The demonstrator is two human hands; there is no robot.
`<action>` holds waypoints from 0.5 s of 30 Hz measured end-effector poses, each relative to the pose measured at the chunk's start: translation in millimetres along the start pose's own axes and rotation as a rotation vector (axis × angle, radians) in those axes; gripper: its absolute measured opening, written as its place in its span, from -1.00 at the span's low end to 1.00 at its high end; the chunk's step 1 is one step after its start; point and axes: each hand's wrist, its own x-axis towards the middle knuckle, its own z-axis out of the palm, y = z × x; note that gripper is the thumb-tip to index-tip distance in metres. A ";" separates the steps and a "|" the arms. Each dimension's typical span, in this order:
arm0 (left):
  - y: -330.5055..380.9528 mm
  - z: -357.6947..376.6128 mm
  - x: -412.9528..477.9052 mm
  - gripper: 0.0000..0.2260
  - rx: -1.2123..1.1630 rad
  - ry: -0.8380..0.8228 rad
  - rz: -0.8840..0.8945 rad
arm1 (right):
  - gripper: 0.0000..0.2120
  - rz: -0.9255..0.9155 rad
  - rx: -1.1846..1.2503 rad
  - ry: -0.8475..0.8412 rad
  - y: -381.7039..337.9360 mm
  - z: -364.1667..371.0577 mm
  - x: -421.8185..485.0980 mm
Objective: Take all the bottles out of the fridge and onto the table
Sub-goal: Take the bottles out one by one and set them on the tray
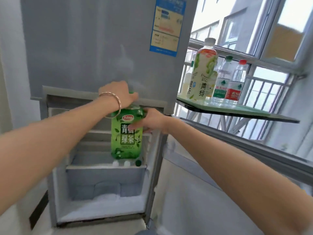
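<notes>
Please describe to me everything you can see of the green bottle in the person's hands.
The green bottle is a large plastic-looking drink bottle with a green label of big Chinese characters and leaves. It is upright in front of the open fridge compartment. The left hand grips its top, hiding the cap; the right hand holds its side at the label.

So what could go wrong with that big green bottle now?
The large green-labelled tea bottle may be slick from the frosty fridge; it could slip from the left hand on its top and right hand at its side. The green glass tabletop holds several bottles, so setting it down might topple one.
</notes>
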 end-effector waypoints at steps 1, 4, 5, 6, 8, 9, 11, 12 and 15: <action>7.2 -12.0 4.6 -0.54 -0.063 0.029 0.019 | -0.53 -0.013 -0.007 0.020 -10.3 -17.5 -10.2; 31.5 -42.1 11.1 -0.49 -0.263 0.171 0.025 | -0.58 -0.053 0.010 0.098 -35.3 -64.8 -36.7; 39.5 -49.1 12.2 -0.49 -0.318 0.233 0.011 | -0.59 -0.072 0.012 0.113 -40.5 -80.1 -42.6; 48.1 -55.5 12.1 -0.49 -0.369 0.285 0.008 | -0.59 -0.089 0.015 0.132 -45.7 -95.0 -50.1; 66.2 -62.7 12.6 -0.49 -0.485 0.334 0.040 | -0.55 -0.124 0.047 0.198 -50.8 -125.0 -63.3; 74.5 -63.7 12.3 -0.50 -0.540 0.334 0.070 | -0.53 -0.146 0.070 0.235 -52.4 -138.3 -69.3; 97.1 -62.1 11.3 -0.57 -0.635 0.325 0.149 | -0.57 -0.187 0.140 0.314 -50.2 -164.9 -80.6; 109.5 -60.1 9.7 -0.64 -0.679 0.323 0.190 | -0.62 -0.206 0.186 0.355 -45.7 -177.4 -84.2; 148.6 -49.2 9.8 -0.66 -0.782 0.292 0.316 | -0.62 -0.252 0.299 0.505 -22.9 -214.1 -90.9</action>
